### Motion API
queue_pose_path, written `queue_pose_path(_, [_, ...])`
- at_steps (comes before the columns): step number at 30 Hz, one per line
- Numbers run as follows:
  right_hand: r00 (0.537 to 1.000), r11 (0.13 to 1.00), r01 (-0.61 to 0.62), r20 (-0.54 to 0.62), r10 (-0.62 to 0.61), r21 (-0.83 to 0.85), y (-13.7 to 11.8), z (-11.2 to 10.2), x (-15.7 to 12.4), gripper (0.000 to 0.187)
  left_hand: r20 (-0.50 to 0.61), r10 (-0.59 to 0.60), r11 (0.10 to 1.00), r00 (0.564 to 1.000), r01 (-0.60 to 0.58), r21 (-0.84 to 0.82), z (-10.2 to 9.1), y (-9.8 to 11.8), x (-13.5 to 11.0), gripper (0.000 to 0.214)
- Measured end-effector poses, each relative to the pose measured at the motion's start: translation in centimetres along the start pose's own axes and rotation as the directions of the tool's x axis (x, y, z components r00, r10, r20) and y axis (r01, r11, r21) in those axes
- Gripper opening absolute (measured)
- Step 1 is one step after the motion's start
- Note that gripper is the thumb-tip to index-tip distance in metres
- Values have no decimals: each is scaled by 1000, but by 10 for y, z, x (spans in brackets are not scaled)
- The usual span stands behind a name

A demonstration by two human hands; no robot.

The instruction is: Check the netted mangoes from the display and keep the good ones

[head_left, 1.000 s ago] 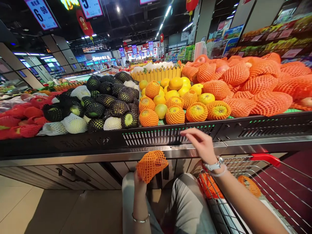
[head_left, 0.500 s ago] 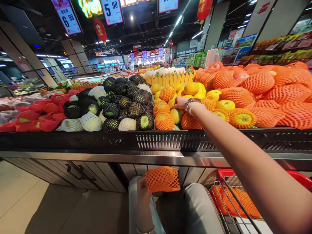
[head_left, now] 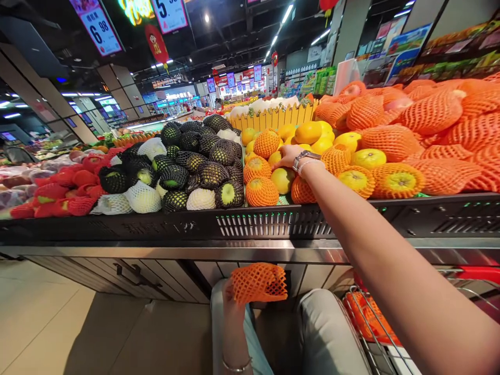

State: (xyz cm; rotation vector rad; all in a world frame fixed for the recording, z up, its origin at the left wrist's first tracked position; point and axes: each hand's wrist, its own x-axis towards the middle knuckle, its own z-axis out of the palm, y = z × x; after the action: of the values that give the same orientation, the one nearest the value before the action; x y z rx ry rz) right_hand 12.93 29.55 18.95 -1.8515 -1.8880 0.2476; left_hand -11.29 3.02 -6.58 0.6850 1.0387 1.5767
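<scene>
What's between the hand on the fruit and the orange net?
Head view: a black display edge and steel rail lie between the right hand and net.

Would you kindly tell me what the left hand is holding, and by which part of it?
The left hand holds an orange foam net sleeve by its lower left edge, the side nearest the wrist.

Counting two bare hands (head_left: 233, 302) (head_left: 288, 156), one orange foam fruit net (head_left: 259, 283), one wristwatch (head_left: 305, 159), two bracelets (head_left: 236, 364), one wire shopping cart (head_left: 375, 333) with one red handle (head_left: 480, 273), and one yellow picket fence (head_left: 273, 117).
</scene>
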Motion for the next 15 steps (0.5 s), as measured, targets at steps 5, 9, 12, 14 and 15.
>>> queue_pose_path(5, [955, 936, -20, -271, 123, 352, 10, -8, -6, 57, 20, 27, 996, 999, -25, -80, 1, 1, 2, 37])
queue_pose_path(9, [863, 794, 116, -456, 217, 597, 10, -30, -10, 52, 87, 22, 998, 996, -16, -60, 13, 13, 2, 43])
queue_pose_path(12, [816, 436, 313, -474, 332, 844, 14, -52, -30, 56, 149, -12, 1000, 989, 15, -19, 30, 15, 0, 55])
queue_pose_path(14, [826, 181, 415, -453, 335, 892, 21, -62, -63, 63, 166, -4, 1000, 986, 5, -10, 38, 13, -4, 59])
queue_pose_path(15, [838, 80, 452, -454, 304, 888, 25, -63, -85, 64, 167, 23, 999, 986, -18, -31, 40, 10, -6, 51])
